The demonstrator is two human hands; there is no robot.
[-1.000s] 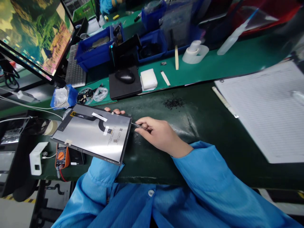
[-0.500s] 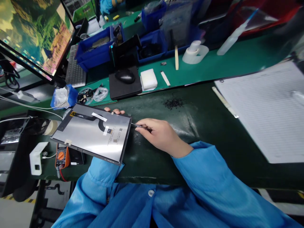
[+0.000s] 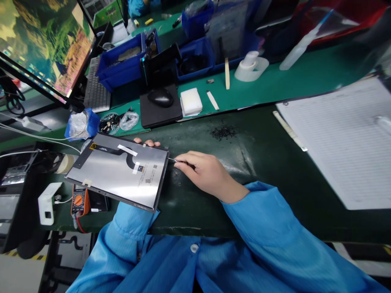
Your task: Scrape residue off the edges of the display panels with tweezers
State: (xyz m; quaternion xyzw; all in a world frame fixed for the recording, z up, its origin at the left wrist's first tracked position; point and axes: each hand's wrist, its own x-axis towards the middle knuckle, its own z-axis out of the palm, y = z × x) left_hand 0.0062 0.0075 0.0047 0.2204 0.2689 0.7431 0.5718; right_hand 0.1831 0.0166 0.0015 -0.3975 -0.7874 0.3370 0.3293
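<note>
My left hand supports a tablet display panel from beneath, its fingertips curled over the far edge; the palm and thumb are hidden under the panel. The panel's silver metal back faces up, with a black flex cable and white tape strips on it. In my right hand is a thin metal tweezers-like tool, pinched between thumb and fingers. Its tip meets the panel's right edge; whether it goes into the edge I cannot tell.
Black scraps lie on the dark green bench mat beyond my right hand. An orange multimeter is at the left, near the panel. Behind stand a mouse, white wipes and blue bins. Lined paper sheets lie at right.
My right hand and the tool have shifted very slightly at the panel's right edge. The panel and my left hand look nearly the same.
</note>
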